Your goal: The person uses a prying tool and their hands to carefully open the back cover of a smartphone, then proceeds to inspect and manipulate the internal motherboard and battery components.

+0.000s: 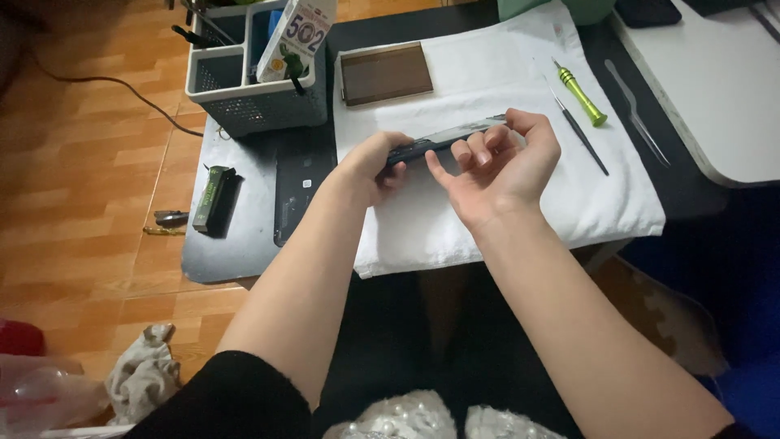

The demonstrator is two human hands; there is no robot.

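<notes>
Dark slim phone (443, 138) held edge-on above the white towel (504, 211), near its middle. Left hand (370, 167) grasps the phone's left end; right hand (500, 162) pinches its right end, fingers curled. Brown panel (385, 73) lies toward the towel's far-left corner, green screwdriver (580, 93) toward its far-right edge. Towel's near half is bare.

— Any packages here?
— One tall white card package (296, 36) with blue and green print stands tilted in the grey basket (244, 89), far left on the desk (236, 252).
— Screens?
— A dark phone (647, 11) lies at the far right edge.
</notes>
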